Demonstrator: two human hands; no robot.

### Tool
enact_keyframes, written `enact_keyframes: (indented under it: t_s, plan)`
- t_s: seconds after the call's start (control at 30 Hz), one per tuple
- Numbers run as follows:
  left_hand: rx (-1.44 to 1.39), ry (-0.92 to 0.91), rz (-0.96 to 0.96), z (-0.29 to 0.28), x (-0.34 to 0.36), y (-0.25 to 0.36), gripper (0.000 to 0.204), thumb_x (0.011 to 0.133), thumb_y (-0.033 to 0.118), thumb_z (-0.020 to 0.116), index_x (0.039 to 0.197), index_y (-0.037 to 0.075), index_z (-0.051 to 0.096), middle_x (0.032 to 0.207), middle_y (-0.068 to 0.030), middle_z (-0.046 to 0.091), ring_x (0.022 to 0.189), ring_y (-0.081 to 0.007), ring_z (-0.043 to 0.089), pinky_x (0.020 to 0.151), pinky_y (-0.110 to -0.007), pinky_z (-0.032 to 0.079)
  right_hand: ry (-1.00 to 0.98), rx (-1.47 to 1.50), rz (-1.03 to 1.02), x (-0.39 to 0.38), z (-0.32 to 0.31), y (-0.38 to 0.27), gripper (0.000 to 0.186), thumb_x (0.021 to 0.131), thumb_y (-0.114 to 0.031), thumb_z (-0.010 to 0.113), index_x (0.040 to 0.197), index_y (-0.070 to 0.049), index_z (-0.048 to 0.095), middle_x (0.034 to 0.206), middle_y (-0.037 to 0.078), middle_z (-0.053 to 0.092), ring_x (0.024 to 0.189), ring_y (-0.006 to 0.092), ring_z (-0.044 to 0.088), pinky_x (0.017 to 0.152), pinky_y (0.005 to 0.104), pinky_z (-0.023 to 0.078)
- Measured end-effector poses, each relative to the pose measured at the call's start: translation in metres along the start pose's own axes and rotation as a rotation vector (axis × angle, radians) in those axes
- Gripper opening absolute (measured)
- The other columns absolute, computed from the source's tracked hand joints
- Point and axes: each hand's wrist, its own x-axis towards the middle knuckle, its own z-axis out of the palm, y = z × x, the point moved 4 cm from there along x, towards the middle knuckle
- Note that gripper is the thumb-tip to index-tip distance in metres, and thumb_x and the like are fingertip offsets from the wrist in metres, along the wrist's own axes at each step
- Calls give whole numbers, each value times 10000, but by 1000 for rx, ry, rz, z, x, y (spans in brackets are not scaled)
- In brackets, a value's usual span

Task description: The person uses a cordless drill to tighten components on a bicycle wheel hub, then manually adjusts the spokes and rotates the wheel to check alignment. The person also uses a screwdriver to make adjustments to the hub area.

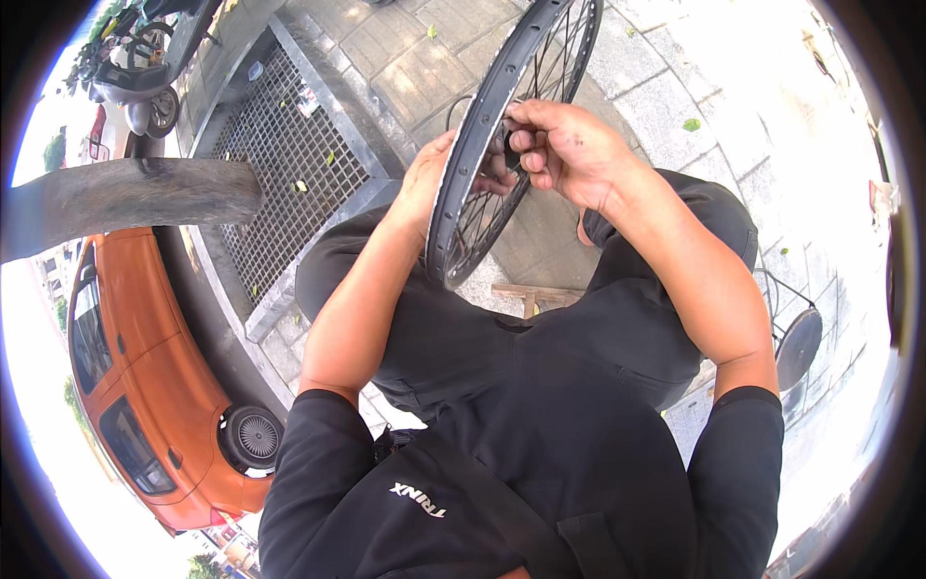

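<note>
A black bicycle wheel (487, 89) stands tilted upright between my knees, its spokes and part of a dark hub showing behind the rim. My left hand (429, 183) is closed on the wheel from the left side, with some fingertips showing among the spokes. My right hand (564, 150) has its fingers curled at the inner side of the rim, thumb and forefinger close together; whatever lies between them is too small to make out.
A wooden stool (526, 294) shows below the wheel on the paving (675, 116). At left are a metal grate (289, 145), a tree trunk (145, 203), an orange car (154, 328) and a parked scooter (135, 92). A round dark object (799, 347) stands at right.
</note>
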Motion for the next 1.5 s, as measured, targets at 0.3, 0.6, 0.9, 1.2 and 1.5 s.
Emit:
enact_keyframes:
  t_s: [0.3,0.6,0.9,1.2,1.5]
  plan:
    - [1111,-254,226,-15,-25,42,376,989,37,700,1361,-5,657,1248,-112,748,1162,-225,724,986,-382,602,-18,-142,-137,10,-14,-12,232,1034,-248,645,1128,-38,676,975,1,657,755,112,640,616,277,509]
    - [1156,-162,569,0,-23,34,495,819,97,875,1257,4,664,1059,-108,793,955,-264,791,793,-371,623,-8,-1481,-966,-7,-3,37,547,866,-93,696,1396,-20,582,1340,199,634,1209,376,659,1006,454,559]
    - [1198,92,585,-3,-20,25,362,904,22,817,1195,-80,626,961,-108,761,907,-183,767,797,-314,614,-219,-1627,-794,24,19,-4,240,870,-61,640,1091,10,703,1079,204,725,1030,410,708,898,487,575]
    - [1225,44,729,16,-32,74,600,846,26,857,1383,-11,593,989,-91,761,908,-204,745,822,-338,584,-121,-1464,-742,13,25,-23,277,874,-196,708,990,54,683,970,270,714,998,454,697,877,507,561]
    - [1264,-121,727,3,-31,54,806,776,95,940,1455,-31,525,1259,-162,717,1155,-237,724,987,-382,598,56,-1497,-1063,17,5,-24,293,895,-250,743,982,21,673,954,207,669,884,443,677,771,495,557]
